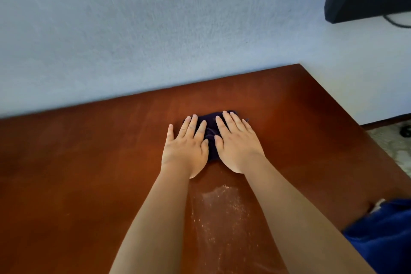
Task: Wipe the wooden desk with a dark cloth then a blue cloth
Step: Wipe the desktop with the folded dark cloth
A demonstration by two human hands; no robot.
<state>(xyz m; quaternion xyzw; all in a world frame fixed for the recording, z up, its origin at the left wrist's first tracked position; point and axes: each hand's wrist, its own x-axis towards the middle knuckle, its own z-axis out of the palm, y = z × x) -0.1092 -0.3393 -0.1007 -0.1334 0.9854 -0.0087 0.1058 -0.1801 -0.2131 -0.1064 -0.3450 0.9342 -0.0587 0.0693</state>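
Pale dust [219, 213] between the forearms shows the first step is underway: both hands, left hand [185, 148] and right hand [236, 143], press flat with straight fingers on the dark cloth [211, 131] at mid wooden desk [77, 173], so next I judge a pull back over it, blue cloth [384, 236] waiting at the right edge

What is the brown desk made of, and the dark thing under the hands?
The desk looks like wood or wood-look board with a smooth reddish-brown finish; its soft sheen suggests varnish or laminate. The dark cloth looks like soft fabric, since it bunches in folds between the left hand and right hand.
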